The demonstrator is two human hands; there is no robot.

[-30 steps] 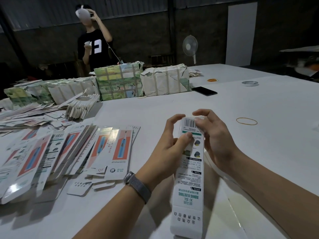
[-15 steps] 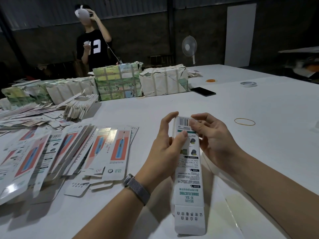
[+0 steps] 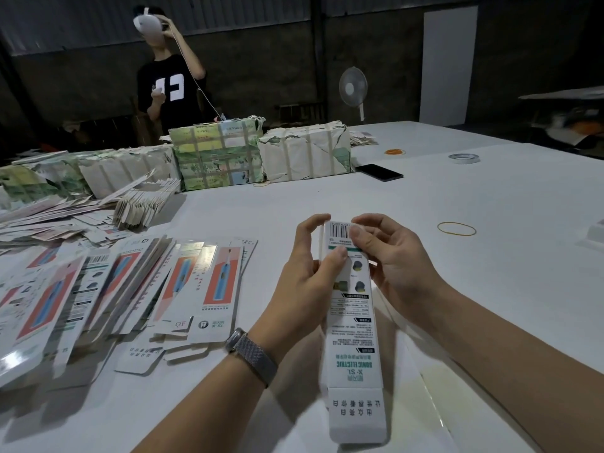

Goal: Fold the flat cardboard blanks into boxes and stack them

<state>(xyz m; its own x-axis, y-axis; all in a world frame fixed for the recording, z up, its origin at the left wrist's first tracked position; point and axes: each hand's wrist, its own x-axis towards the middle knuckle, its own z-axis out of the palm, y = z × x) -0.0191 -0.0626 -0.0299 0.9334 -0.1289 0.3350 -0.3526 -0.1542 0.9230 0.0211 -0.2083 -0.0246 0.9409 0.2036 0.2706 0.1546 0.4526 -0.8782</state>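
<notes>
Head view: left hand [image 3: 302, 286] and right hand [image 3: 397, 266] pinch a long, glossy printed box [image 3: 351, 322]; flat blanks [image 3: 130, 289] fan at nine o'clock.

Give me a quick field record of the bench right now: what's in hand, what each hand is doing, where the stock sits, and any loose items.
in hand: long white box, held lengthwise above the table
left hand: grips the box's left side near the barcode end
right hand: pinches the barcode end
near end of box: flap open
flat blanks: fanned out on the table, left of the hands
wrapped bundles: far side of the table
loose items: rubber band, phone, tape roll
bystander: person behind the bundles
</notes>
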